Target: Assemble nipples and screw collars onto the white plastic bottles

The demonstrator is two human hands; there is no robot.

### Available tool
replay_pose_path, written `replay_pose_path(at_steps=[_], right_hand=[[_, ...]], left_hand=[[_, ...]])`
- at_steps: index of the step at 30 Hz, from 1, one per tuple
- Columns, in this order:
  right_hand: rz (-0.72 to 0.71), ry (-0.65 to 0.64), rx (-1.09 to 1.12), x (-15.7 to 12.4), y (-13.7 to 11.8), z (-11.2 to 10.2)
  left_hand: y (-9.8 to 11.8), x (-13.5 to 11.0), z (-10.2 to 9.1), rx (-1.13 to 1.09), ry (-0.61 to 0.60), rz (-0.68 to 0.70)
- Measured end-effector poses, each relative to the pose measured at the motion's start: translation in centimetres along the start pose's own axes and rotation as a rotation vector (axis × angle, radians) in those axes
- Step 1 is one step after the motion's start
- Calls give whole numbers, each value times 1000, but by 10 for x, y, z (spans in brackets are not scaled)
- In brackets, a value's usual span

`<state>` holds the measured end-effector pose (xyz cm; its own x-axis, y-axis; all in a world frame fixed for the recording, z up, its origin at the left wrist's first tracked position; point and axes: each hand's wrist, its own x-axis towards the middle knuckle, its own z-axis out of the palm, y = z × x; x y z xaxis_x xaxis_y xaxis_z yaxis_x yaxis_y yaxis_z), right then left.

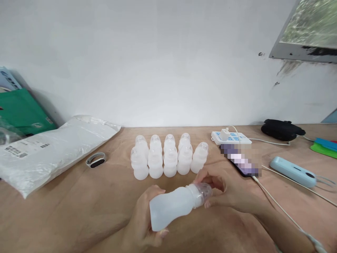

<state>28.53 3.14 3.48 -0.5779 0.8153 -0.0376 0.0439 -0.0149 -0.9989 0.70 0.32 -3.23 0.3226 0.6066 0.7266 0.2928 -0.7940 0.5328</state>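
Observation:
My left hand [140, 219] is wrapped round the body of a white translucent bottle [172, 205] that lies tilted above the wooden table [79, 200]. My right hand [226, 191] pinches the bottle's clear cap [204, 191] with fingers closed on it. Just behind my hands, several identical capped bottles [168, 158] stand upright in two rows.
A white plastic bag [50, 151] lies at the left with a wristband [96, 160] beside it and a green packet [21, 110] behind. At the right are a power strip [231, 137], a phone [240, 160] on a cable, a blue device [292, 171] and a black object [281, 129].

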Motion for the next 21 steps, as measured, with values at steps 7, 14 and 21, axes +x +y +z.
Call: replay_pose_path(at_steps=[7,14,21], right_hand=[[-60,40,126,9,20,6],[-64,95,118,9,16,13],[-38,176,-8,9,16,18]], left_hand=[[-2,-2,4,2,-8,-36],[-9,-7,10,-80,-95,-95],[-15,-13,10,-66,-78,-25]])
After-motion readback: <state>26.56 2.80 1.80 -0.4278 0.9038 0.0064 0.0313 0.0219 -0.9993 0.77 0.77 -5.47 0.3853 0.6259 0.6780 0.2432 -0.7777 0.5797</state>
